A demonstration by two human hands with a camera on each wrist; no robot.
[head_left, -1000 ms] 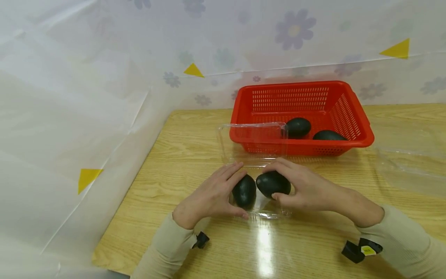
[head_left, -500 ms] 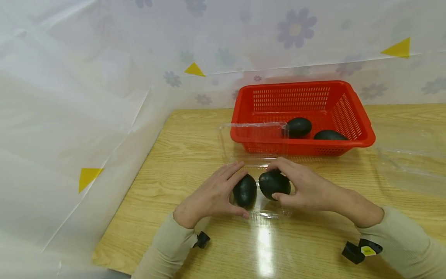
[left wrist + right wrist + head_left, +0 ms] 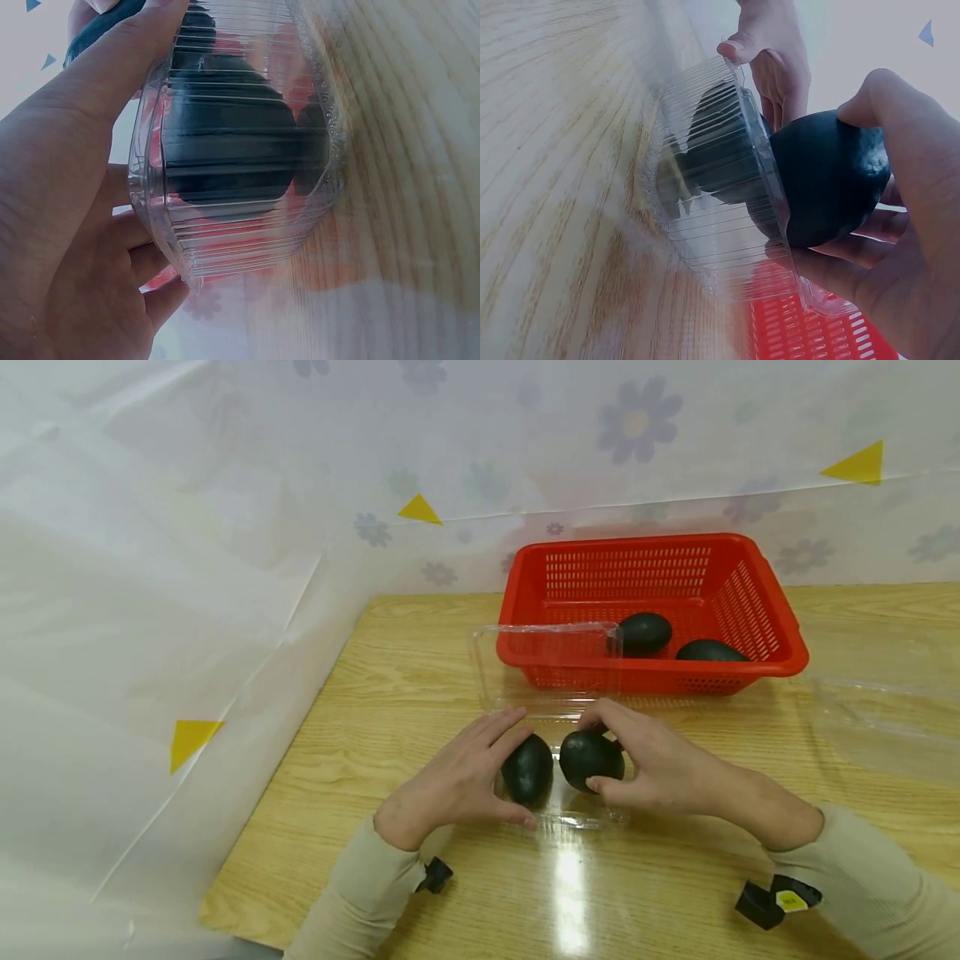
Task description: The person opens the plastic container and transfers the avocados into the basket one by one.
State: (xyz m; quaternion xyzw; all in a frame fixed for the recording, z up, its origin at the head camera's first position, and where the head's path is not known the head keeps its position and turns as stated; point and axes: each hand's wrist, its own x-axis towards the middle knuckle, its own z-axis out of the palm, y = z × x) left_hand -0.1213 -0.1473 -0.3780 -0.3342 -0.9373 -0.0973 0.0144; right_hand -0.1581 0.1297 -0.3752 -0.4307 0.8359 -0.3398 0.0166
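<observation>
Turned since the earlier frames: the held fruit (image 3: 588,760), lengthwise then, now more end-on, nudged right, gap to its neighbour a bit wider. Right hand (image 3: 651,770) grips it, thumb on the near side, fingers round the far side, spread to the fruit's width. Right wrist view: fruit tilted at the open top of the clear box (image 3: 229,247), lower part past the rim, the rest above. Glossy dark skin, so probably slippery; likely firm, some weight, could bruise. Best hold: round the broad middle, thumb opposite fingers.

Left hand (image 3: 461,777) spread wide, thumb at the near rim, fingers toward the far side, beside the left fruit (image 3: 528,774) in the box. Can't tell if they press that fruit. Box looks thin, light, bendy, may slide; take it by the rim.

Further out: clear lid (image 3: 546,667) standing up, red basket (image 3: 637,678) behind it, two more dark fruits (image 3: 645,633) inside. Another clear container (image 3: 892,727) at right, all on the wooden table (image 3: 360,727).
</observation>
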